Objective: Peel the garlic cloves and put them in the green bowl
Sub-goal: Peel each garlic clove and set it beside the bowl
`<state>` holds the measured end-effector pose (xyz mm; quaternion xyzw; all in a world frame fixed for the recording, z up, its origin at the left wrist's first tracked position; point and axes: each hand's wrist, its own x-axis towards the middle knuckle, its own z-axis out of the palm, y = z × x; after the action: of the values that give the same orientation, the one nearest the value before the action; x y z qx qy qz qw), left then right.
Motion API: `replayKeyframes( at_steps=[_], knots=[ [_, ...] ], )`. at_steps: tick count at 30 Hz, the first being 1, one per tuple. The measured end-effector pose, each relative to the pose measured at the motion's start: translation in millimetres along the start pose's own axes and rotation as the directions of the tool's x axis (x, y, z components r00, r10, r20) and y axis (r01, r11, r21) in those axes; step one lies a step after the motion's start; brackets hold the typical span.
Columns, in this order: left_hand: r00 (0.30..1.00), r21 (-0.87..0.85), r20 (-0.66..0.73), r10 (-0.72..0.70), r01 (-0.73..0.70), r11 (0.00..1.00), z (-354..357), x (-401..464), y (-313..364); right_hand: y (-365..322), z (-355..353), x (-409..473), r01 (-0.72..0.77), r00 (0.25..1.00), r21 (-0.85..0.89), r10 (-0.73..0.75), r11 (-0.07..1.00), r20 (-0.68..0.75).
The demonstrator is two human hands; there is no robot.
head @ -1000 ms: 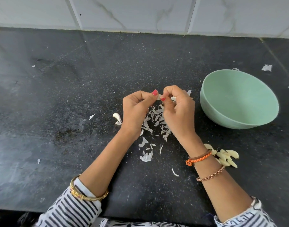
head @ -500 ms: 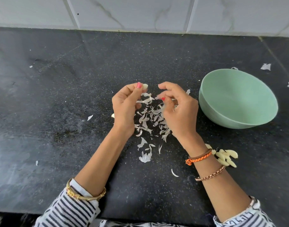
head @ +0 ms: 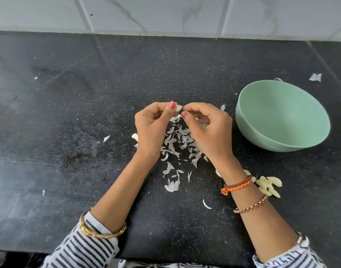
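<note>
My left hand (head: 152, 128) pinches a small pale garlic clove (head: 178, 107) between thumb and fingers above the counter. My right hand (head: 208, 130) meets it from the right, thumb and forefinger pinching at the clove's tip. The green bowl (head: 281, 115) stands to the right of my hands and looks empty. A pile of peeled cloves (head: 268, 185) lies on the counter beside my right wrist. One unpeeled clove (head: 135, 136) peeks out left of my left hand.
White garlic skins (head: 177, 144) are scattered on the black stone counter (head: 69, 113) beneath and below my hands. More scraps (head: 315, 77) lie behind the bowl. A tiled wall (head: 165, 14) closes the back; the counter's front edge runs under my forearms.
My hands pulled apart half a second ago, a strip of skin dropping, and have come back together on the clove. The bowl and the peeled pile have not moved.
</note>
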<state>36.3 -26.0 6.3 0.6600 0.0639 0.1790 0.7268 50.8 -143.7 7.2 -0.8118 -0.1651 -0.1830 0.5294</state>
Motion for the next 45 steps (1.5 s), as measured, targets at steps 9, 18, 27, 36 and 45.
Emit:
replayKeyframes(
  at_steps=[9, 18, 27, 36, 45],
  knots=[
    [0.987, 0.1, 0.12, 0.106, -0.118, 0.988, -1.0, 0.8, -1.5, -2.9, -2.4, 2.2, -0.123, 0.992, 0.192, 0.121, 0.974, 0.022],
    [0.937, 0.396, 0.184, 0.297, -0.347, 0.85, -4.9, 0.4, -3.8, -12.4, -6.8, 3.9, -0.336, 0.939, 0.322, 0.34, 0.885, 0.046],
    [0.754, 0.585, 0.254, 0.605, -0.618, 0.525, -7.0, 6.0, -13.1, -12.1, -6.9, 3.8, -0.408, 0.912, 0.317, 0.402, 0.856, 0.086],
    [0.722, 0.603, 0.239, 0.65, -0.635, 0.483, -2.5, 2.9, -14.1, -14.8, -7.6, 3.1, -0.42, 0.906, 0.368, 0.409, 0.829, 0.113],
    [0.731, 0.569, 0.195, 0.654, -0.627, 0.532, -4.3, 4.8, -12.4, -11.1, -11.2, 5.2, -0.499, 0.866, 0.379, 0.452, 0.779, 0.213]
  ],
)
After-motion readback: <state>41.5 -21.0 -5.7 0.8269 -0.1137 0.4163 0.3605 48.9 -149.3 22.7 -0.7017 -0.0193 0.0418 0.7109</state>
